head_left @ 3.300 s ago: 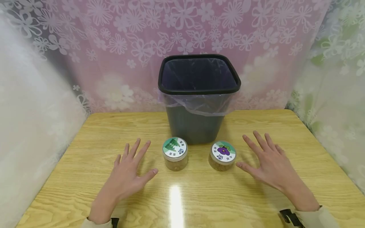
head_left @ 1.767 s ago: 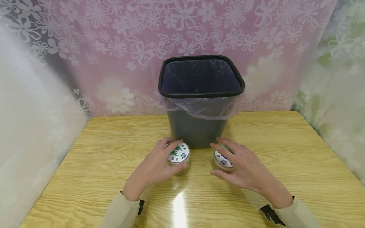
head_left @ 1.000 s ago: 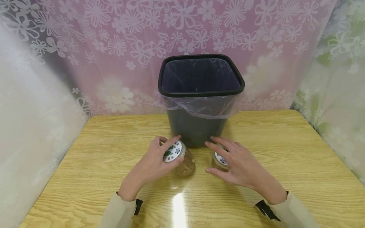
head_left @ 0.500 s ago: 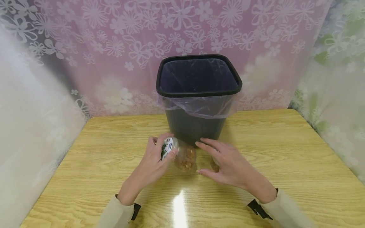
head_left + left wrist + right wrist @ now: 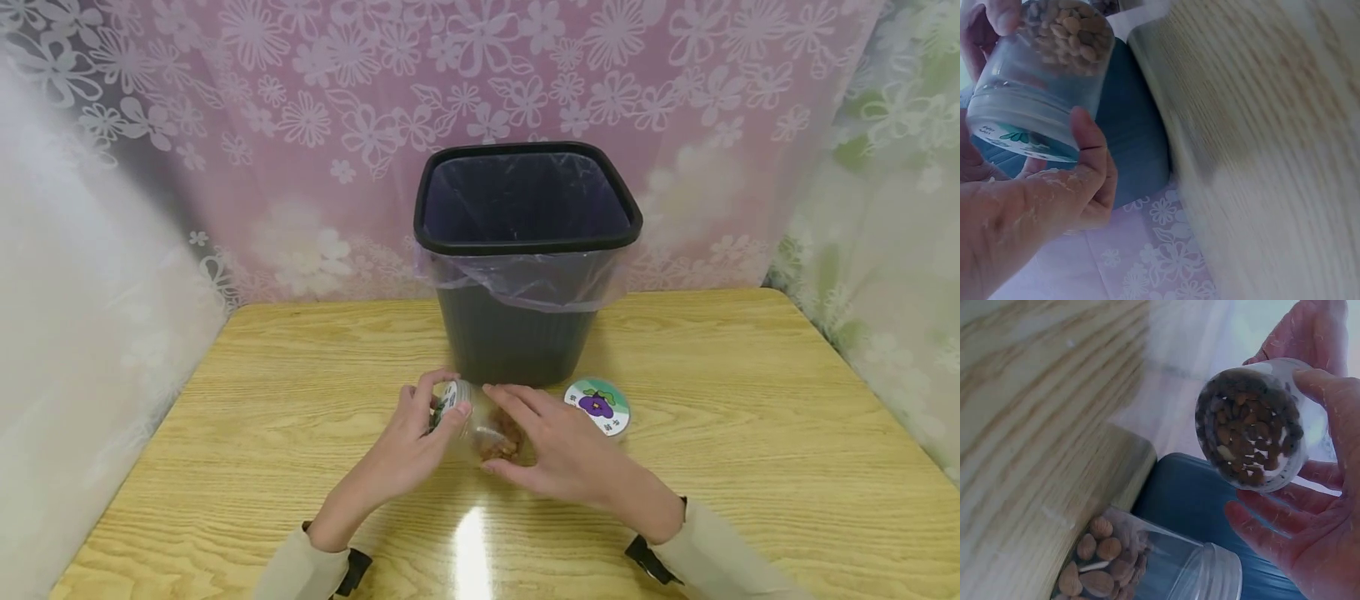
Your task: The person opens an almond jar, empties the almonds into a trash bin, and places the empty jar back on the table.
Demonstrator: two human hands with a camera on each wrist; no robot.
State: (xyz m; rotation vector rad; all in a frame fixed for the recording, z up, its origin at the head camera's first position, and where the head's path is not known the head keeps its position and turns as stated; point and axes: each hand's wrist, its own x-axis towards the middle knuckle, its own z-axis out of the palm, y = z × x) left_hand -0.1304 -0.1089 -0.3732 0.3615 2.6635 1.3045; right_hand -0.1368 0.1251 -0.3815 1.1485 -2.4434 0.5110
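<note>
From the head camera, a clear nut jar (image 5: 480,425) lies tipped on its side just above the wooden table (image 5: 225,417), in front of the black waste bin (image 5: 525,267). The left hand (image 5: 412,442) curls its fingers round the jar's lid end; the right hand (image 5: 555,450) wraps round the jar's base end. A second jar, with a purple-label lid (image 5: 597,406), stands upright on the table just right of the right hand, untouched.

In the left wrist view, the left hand (image 5: 1035,206) grips the white lid (image 5: 1019,125) with thumb and fingers, nuts showing through the nut jar (image 5: 1054,56) above it.

In the right wrist view, the right hand (image 5: 1310,506) cups the nut jar (image 5: 1250,425) by its bottom, fingers curled about it. The second jar (image 5: 1141,562) shows below, against the bin's dark wall (image 5: 1185,487).
</note>
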